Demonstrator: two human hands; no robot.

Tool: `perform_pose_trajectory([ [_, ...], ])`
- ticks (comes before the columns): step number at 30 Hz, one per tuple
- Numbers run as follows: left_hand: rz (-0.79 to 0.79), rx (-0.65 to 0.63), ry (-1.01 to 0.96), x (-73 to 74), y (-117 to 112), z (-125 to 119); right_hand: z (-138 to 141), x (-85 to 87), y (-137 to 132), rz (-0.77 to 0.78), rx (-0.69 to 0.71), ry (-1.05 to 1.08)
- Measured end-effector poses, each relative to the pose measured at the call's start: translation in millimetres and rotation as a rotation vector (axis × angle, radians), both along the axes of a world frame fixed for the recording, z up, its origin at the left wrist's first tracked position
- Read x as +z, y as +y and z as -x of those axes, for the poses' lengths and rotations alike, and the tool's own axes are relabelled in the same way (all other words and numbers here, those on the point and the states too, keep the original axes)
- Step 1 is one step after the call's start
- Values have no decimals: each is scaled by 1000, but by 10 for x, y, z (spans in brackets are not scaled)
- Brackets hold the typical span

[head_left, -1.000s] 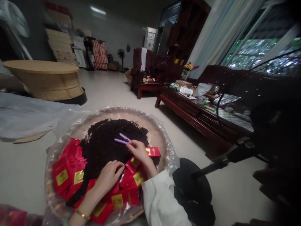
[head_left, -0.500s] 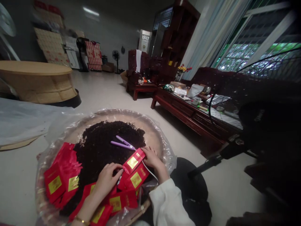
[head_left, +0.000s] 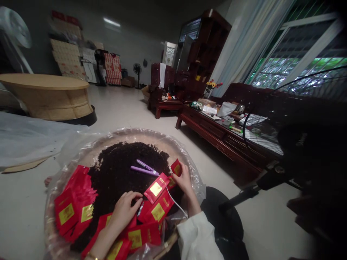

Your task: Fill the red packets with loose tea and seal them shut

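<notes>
My right hand (head_left: 184, 179) pinches a small red packet (head_left: 176, 167) at the right side of the plastic-lined round basket (head_left: 132, 133). My left hand (head_left: 125, 206) hovers over the packets nearer me, thumb and fingers apart, with nothing visible in it. Between the hands lies a red packet with a gold label (head_left: 156, 188), on top of other red packets (head_left: 158, 211). A purple mini hair straightener (head_left: 145, 168) rests with its arms apart on a heap of dark, dry leaf-like material (head_left: 116, 169). Its white cord (head_left: 176, 204) runs under my right arm.
More red packets (head_left: 66, 213) lie at the basket's left. A black fan (head_left: 295, 144) on a round base stands close on my right. Beyond are a cluttered dark wooden table (head_left: 211, 126), a round wooden table (head_left: 46, 81) and white sheeting (head_left: 29, 137) on the floor.
My right hand has left the gold-labelled packet in the middle and moved up and right, where it grips another red packet. My left hand stays nearly in place. The view has shifted slightly.
</notes>
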State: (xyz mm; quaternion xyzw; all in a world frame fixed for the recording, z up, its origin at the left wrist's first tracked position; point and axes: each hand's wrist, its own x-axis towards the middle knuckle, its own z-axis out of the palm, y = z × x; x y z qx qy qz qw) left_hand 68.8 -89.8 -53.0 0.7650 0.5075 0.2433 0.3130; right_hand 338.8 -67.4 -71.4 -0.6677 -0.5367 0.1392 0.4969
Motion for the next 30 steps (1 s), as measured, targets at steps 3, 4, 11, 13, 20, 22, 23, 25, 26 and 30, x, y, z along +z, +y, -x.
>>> perform_pose_trajectory([
  [3, -7, 6, -15, -5, -3, 10, 26, 61, 7, -118, 48, 111],
  [4, -13, 9, -23, -8, -3, 16, 39, 95, -7, -143, 61, 116],
  [11, 5, 132, -259, -35, 17, 8, 416, 424, -227, -111, 278, -245],
  [13, 55, 172, -377, -24, 19, -8, 667, 466, -291, -34, 393, -421],
  [20, 133, 338, -563, 5, 81, 175, 1224, 357, -188, -26, 599, -409],
  [22, 185, 440, -682, -23, 117, 252, 1259, 306, -87, -40, 557, -265],
  [23, 216, 479, -751, -40, 132, 278, 1279, 285, -47, -51, 545, -211],
  [25, 277, 540, -888, -67, 150, 298, 1337, 254, -3, -82, 525, -159],
  [26, 306, 563, -954, -74, 151, 294, 1372, 245, 1, -105, 506, -157],
  [30, 408, 609, -1180, -32, 122, 252, 1477, 241, -27, -218, 417, -238],
])
